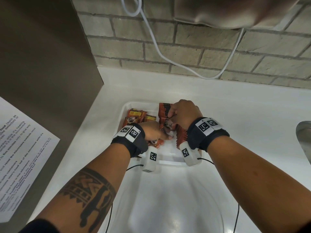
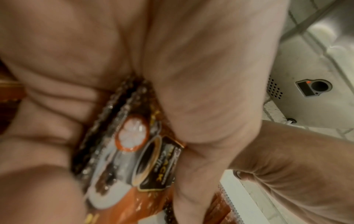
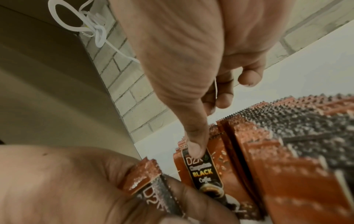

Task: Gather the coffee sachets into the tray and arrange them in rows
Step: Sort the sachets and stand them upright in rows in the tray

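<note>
A white tray (image 1: 170, 161) sits on the white counter. Brown and black coffee sachets stand on edge in a row (image 1: 164, 109) along its right side. Several loose sachets (image 1: 134, 116) lie at its far left. My left hand (image 1: 156, 132) is over the tray's middle and grips a small bunch of sachets (image 2: 130, 144) between thumb and fingers. My right hand (image 1: 181, 111) is on top of the row, fingers curled over it. Its thumb (image 3: 197, 149) presses the face of the front sachet (image 3: 207, 175), pinching it against the row.
A grey appliance side (image 1: 42, 56) with a printed paper notice (image 1: 20, 148) stands at the left. A brick wall with a hanging white cable (image 1: 151, 39) is behind the tray. A metal sink edge (image 1: 304, 137) shows at the far right.
</note>
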